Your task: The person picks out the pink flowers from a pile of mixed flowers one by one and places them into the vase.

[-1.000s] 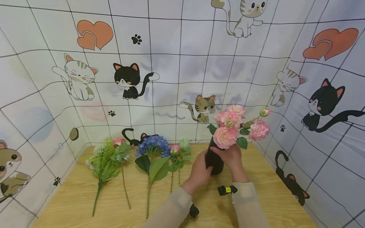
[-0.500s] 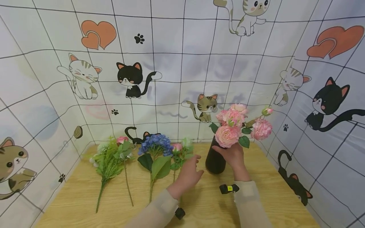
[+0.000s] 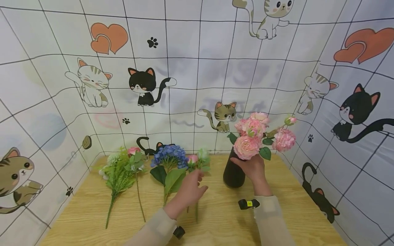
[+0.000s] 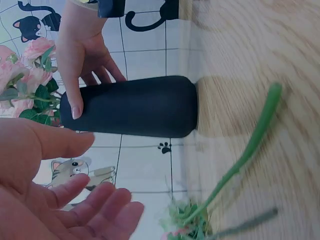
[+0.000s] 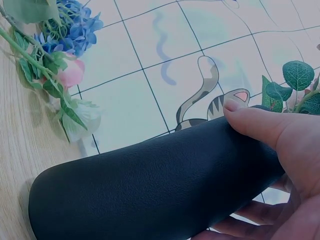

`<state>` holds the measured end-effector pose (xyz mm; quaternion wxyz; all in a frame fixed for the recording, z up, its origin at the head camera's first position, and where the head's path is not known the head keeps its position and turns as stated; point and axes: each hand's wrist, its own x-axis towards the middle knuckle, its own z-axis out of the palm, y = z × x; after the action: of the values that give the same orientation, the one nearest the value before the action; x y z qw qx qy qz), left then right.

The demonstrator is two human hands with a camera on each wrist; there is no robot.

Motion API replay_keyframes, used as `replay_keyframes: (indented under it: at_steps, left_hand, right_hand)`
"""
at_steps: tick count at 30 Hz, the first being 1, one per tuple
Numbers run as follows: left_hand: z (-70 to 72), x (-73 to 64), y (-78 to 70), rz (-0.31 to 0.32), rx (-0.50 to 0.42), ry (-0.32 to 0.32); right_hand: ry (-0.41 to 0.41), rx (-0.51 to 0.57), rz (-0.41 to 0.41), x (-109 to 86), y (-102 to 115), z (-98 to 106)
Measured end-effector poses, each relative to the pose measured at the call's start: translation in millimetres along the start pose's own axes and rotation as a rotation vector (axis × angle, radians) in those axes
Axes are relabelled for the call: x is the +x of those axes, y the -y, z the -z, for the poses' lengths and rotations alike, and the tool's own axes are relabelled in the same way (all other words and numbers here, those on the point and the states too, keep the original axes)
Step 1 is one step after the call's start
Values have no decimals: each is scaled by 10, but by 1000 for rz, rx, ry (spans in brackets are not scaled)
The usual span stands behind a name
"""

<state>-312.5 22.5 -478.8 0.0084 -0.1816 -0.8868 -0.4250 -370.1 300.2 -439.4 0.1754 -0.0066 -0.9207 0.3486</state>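
My right hand grips the upper part of a black vase, its thumb along the near side in the right wrist view. Pink peonies with green leaves stand in the vase, which rests upright on the table. My left hand is to the left of the vase, fingers relaxed and holding nothing. In the head view it overlaps the stems of a pink rosebud and a whitish-green flower. The left wrist view shows a loose green stem lying near this hand.
A blue hydrangea with broad leaves lies left of my left hand. Further left are a leafy green bunch and a pink rose on a thin stem. Behind the wooden table hangs a cat-print cloth.
My left hand has let go of the vase and moved left, over the flower stems. My right hand stays on the vase. The whole view has shifted slightly.
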Motion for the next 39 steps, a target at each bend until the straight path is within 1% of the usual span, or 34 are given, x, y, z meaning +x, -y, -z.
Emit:
replay_keyframes:
  at_steps: [4,6,9,11,14,17,20,22,27,31,35,39]
  left_hand:
    - [76,-6,44,19,85,41]
    - [116,-3,66,39,124,71]
    - [167,12,124,49,180,103]
    - [184,26,177,51,217,107]
    - [182,53,264,59,236,105]
    - [165,69,335,39,269,100]
    - [149,74,389,15,328,112]
    - [139,76,420,10,355,131]
    - [104,92,505,18,378,160]
    - [63,97,570,11,384,159]
    - [26,74,613,22,358,160]
    - [10,62,619,38,304,161]
  right_hand:
    - [-9,8,0,4,-10,12]
    - [-13,10,-3,4,-10,17]
    - [-12,1,-14,-2,-5,23]
    - [-3,-5,-20,-6,-2,22]
    - [3,-6,-23,-12,1,17]
    - [-1,-4,-18,-17,-2,15]
    - [-10,-1,-7,-18,2,20]
    - [-19,0,4,-18,11,23]
    - [-54,7,40,-7,44,25]
    - [-48,0,43,1,43,17]
    - [-12,-7,25,-9,15,13]
    - [-2,-6,27,-29,-2,37]
